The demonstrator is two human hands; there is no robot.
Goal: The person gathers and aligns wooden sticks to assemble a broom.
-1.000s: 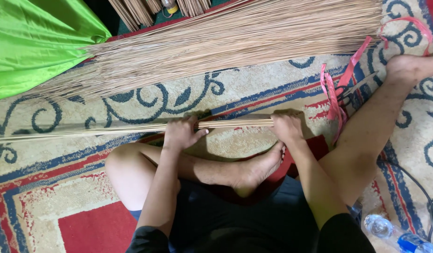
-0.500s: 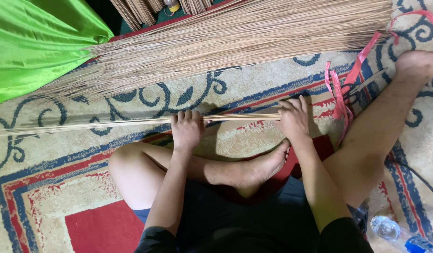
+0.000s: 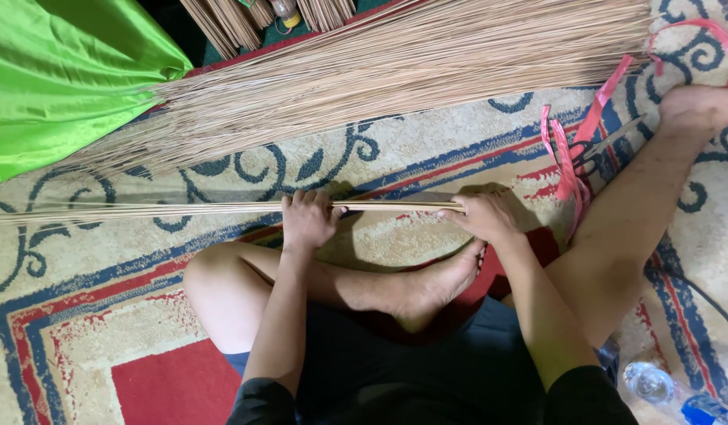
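Observation:
I sit on a patterned carpet with one leg folded under me. A thin bundle of long tan sticks (image 3: 183,209) lies level in front of me, reaching far to the left. My left hand (image 3: 307,219) is closed around its middle. My right hand (image 3: 485,216) grips its thick end. Behind it a large heap of the same sticks (image 3: 395,67) lies slanting across the carpet.
A bright green cloth (image 3: 61,86) covers the upper left. Pink plastic ribbon (image 3: 572,149) and a pair of scissors (image 3: 596,153) lie by my right knee. More stick bundles (image 3: 238,20) stand at the top edge. A plastic bottle (image 3: 667,389) lies at the lower right.
The held bundle has come slightly toward me and sits more level; my two hands stay closed on it, the right hand further toward its end.

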